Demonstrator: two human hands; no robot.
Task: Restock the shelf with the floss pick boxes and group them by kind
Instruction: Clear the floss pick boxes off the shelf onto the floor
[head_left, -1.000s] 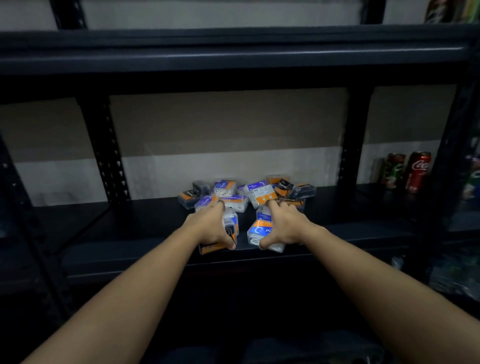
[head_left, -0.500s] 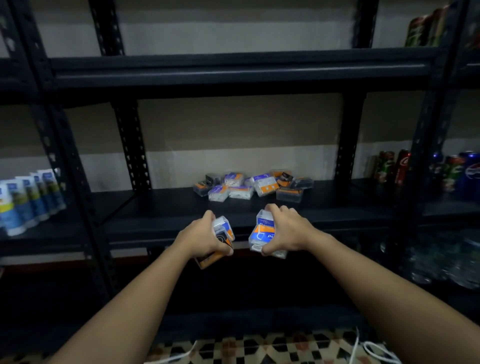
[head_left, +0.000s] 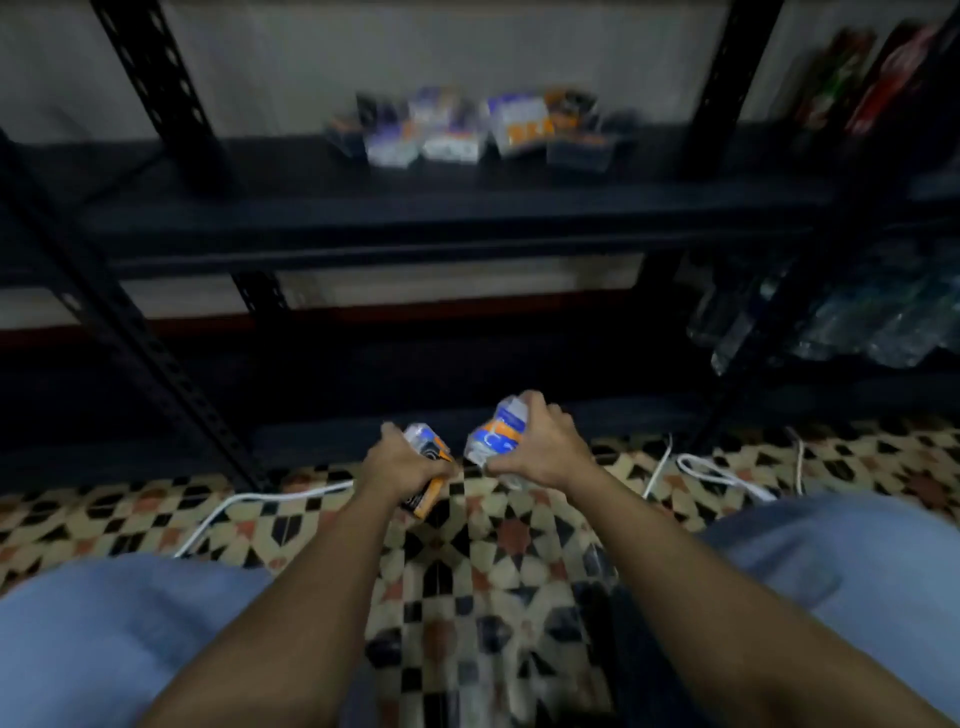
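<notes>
My left hand (head_left: 402, 465) grips floss pick boxes (head_left: 431, 467), one clear with an orange and black label and another orange one below it. My right hand (head_left: 540, 449) grips clear floss pick boxes with blue and orange labels (head_left: 493, 434). Both hands hang low over the tiled floor, in front of the bottom of the rack. A blurred heap of several floss pick boxes (head_left: 472, 130) lies on the dark shelf (head_left: 363, 208) above, well away from the hands.
Black perforated uprights (head_left: 156, 93) frame the shelf bay. Drink cans (head_left: 872, 78) stand at the upper right, and plastic-wrapped bottles (head_left: 857, 322) sit on the lower right shelf. White cables (head_left: 717, 473) run over the patterned floor (head_left: 493, 545). My blue-clad knees (head_left: 104, 639) fill the bottom corners.
Both hands pulled away from the shelf heap carrying their boxes and dropped down to floor level. The view tilted downward, bringing the floor and my knees in.
</notes>
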